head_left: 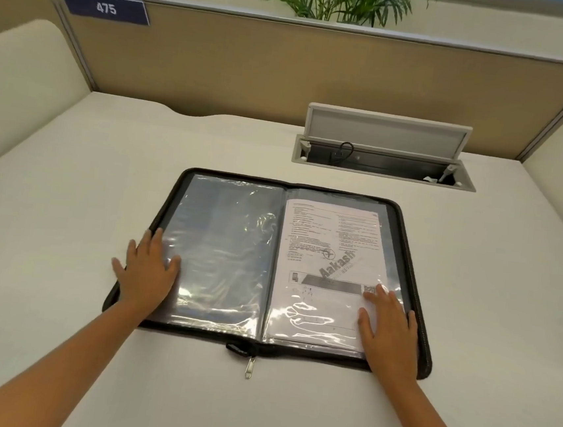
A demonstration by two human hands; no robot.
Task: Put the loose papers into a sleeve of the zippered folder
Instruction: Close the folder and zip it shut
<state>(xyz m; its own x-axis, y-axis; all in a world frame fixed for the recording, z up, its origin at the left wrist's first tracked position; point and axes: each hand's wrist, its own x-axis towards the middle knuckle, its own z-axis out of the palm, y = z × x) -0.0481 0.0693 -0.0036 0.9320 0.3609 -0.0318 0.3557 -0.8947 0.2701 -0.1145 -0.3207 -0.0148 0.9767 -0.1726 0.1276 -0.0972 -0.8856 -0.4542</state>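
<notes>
Zippered folder [416, 260] lies open flat on the bench [65, 227], spine running away from the person, long axis front to back. Zip pull [249, 368] hangs off the near edge at the spine.

Papers [324, 252] sit on the right half, and the glare over them reads as plastic, so they look already inside the right sleeve [389, 244]. Printed page faces up, roughly square to the spine. Can't tell how many sheets. Left sleeve [225, 242] looks empty, wrinkled.

Left hand [149, 269]: flat, fingers spread and straight, resting on the outer near corner of the left half, partly over the folder's edge. Holding nothing.

Right hand [388, 323]: flat, fingers straight, pressing on the near outer corner of the right sleeve, over the lower right of the papers. Holding nothing.

Judgement: insertion looks done. Key relation: the papers lie directly under and ahead of the right hand, so that hand is the one to smooth or seat them, stroking along the long axis. Left hand only steadies the folder.

Open cable hatch [386, 147] sits in the bench behind, well apart.
</notes>
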